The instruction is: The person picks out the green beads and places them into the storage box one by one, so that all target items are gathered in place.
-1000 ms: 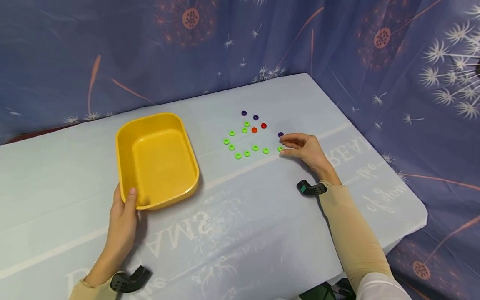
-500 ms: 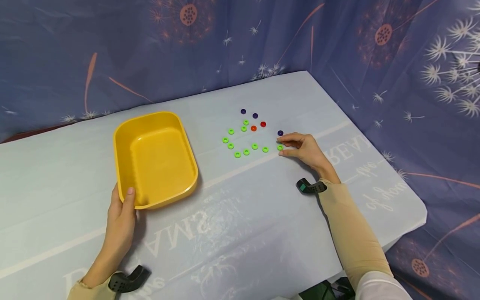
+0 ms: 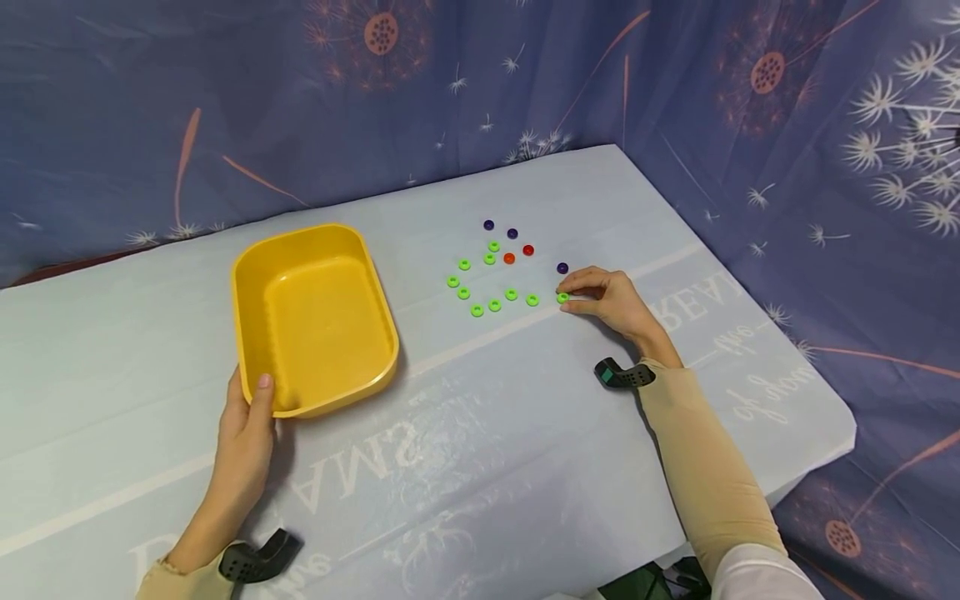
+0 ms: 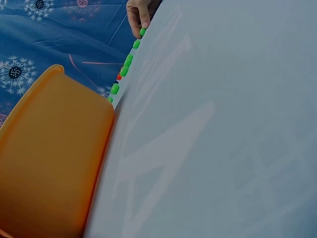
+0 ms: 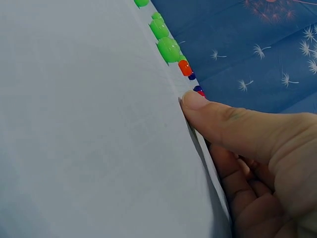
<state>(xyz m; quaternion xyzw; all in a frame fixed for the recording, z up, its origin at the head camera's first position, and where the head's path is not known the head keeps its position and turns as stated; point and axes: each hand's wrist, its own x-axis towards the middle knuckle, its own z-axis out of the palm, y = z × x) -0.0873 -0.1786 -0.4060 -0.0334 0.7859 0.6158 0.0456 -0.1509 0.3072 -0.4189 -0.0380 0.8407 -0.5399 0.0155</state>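
Tray (image 3: 326,329) at left: steady by gripped near corner with left hand (image 3: 246,442). Then loose beads (image 3: 494,306): avoid nudging. With right hand (image 3: 613,300) pinching green bead (image 3: 563,297) between narrowed fingers at worktop (image 3: 487,417), lift straight, clear of purple bead (image 3: 562,268) beyond.

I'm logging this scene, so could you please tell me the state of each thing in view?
Yellow tray: open side up, held at its near left corner.
Left hand: grips the tray, thumb over the rim.
Right hand: pinches one green bead; whether the bead is lifted is unclear.
Other green beads: loose on the tablecloth.
Dark blue beads: loose, apart.
Red bead: loose.
Orange bead: loose.
Patterned curtain: hanging.
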